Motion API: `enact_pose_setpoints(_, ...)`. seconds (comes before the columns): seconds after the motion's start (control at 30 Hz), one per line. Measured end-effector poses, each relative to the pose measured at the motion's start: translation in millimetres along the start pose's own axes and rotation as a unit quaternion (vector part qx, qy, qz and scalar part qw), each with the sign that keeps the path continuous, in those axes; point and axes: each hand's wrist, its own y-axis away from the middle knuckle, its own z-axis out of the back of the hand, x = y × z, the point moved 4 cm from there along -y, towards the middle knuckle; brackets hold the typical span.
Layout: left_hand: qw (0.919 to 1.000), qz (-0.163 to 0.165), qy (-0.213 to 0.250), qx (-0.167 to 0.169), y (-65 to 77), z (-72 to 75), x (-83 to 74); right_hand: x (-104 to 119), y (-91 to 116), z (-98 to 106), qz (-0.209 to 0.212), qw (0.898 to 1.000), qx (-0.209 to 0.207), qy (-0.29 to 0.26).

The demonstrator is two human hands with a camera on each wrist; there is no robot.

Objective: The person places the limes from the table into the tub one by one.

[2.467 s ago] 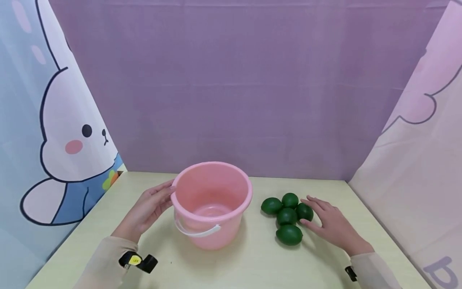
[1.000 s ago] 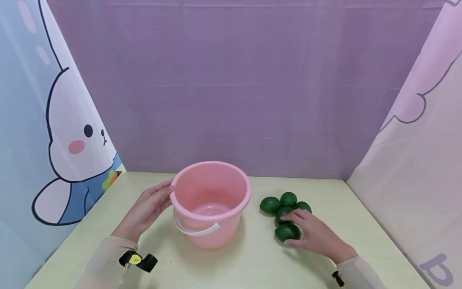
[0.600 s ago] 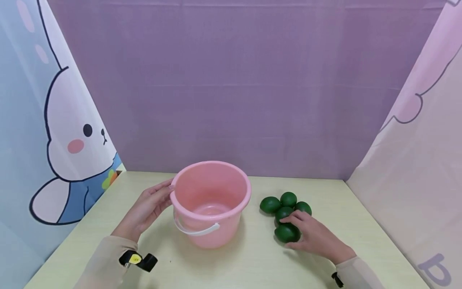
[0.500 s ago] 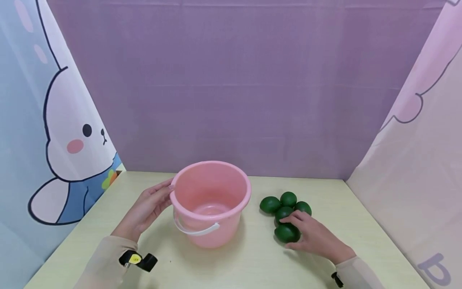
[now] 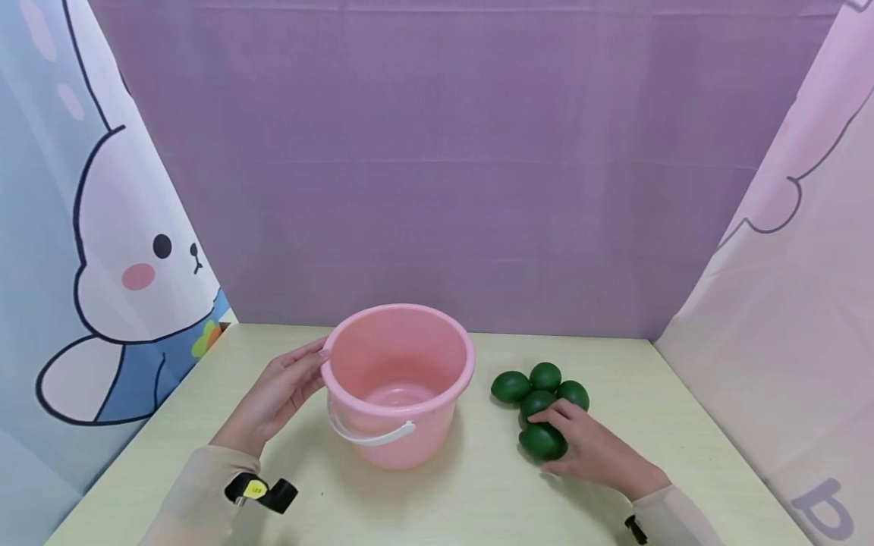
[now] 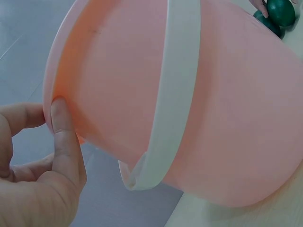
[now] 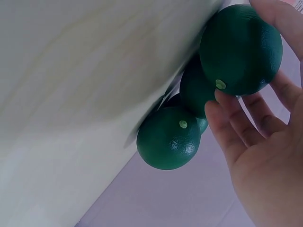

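Observation:
A pink bucket [image 5: 433,425] with a white handle [image 5: 375,439] stands upright on the table. My left hand [image 5: 276,396] holds its left rim; in the left wrist view the thumb [image 6: 64,137] presses just below the rim, with fingers on the other side. Several dark green limes lie clustered right of the bucket. Around the nearest lime [image 5: 542,442] my right hand [image 5: 597,451] curls thumb and fingers. That lime [image 7: 239,49] sits between them in the right wrist view, still beside the others. Part of the middle lime [image 5: 536,404] is covered by my fingers.
The pale wooden table [image 5: 382,516] ends at a purple backdrop [image 5: 444,167]. Printed cloths hang at both sides, with a rabbit [image 5: 130,250] on the left one. Inside the bucket only its bare bottom shows. Another lime [image 5: 510,387] is the closest to the bucket.
My right hand has moved left and nearer, from beside the rightmost lime to the nearest one, and its fingers have closed around it. My left hand and the bucket have hardly moved.

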Motion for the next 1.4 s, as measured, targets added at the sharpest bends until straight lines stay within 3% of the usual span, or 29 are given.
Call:
enact_pose_setpoints(0.57, 1.0, -0.001, 0.006, 0.003, -1.0, 0.3, 0.3, -2, -2, -1, -0.039, 0.998, 0.036, -0.037)
enact_pose_setpoints(0.93, 0.9996, 0.011, 0.026, 0.0, 0.5, -0.5, 0.6, 1, -3, 6, -0.019, 1.0, 0.016, -0.015)
enact_pose_setpoints(1.2, 0.9973, 0.026, 0.068, -0.007, 2.0, -2.4, -0.8, 6, -8, 14, 0.019, 1.0, -0.024, 0.003)
enact_pose_setpoints(1.4, 0.9976, 0.024, 0.065, -0.005, 0.6, -1.7, -0.6, 7, -12, 20, 0.025, 0.999, -0.041, 0.009)
